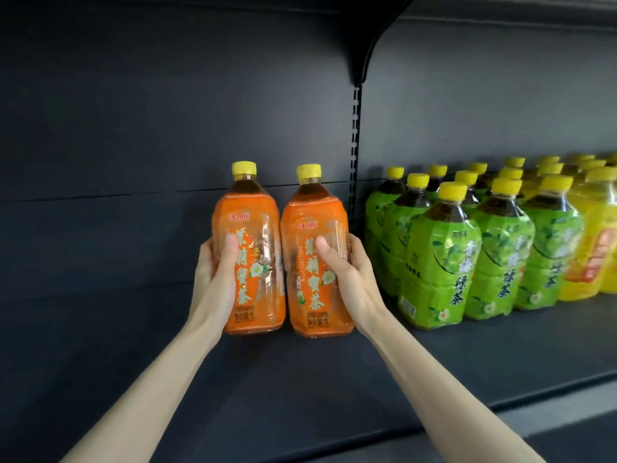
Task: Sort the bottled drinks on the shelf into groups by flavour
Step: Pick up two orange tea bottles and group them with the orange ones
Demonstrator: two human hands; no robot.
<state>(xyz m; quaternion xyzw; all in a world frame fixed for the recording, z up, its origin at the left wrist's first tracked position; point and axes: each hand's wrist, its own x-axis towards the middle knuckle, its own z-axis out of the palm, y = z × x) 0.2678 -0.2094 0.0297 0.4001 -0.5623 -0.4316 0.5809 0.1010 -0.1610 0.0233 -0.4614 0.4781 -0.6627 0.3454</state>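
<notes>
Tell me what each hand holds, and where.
The left hand grips the left orange bottle at mid-body; the right hand grips the right orange bottle likewise.

Left hand [213,272] grips one orange-labelled bottle [252,252], right hand [347,275] grips another orange bottle [314,262], side by side, upright over the dark shelf [233,379]. Green-labelled bottles [467,248] crowd the shelf's right end, yellow-labelled ones [597,235] beyond.

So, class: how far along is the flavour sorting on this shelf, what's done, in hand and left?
Done: the green-label bottles stand grouped on the right, yellow-label bottles beyond them. In hand: the left hand and right hand each grip one of two orange-label bottles, side by side in the bare left bay of the shelf. Left: letting these two go; whether more wait unsorted is out of view.
</notes>
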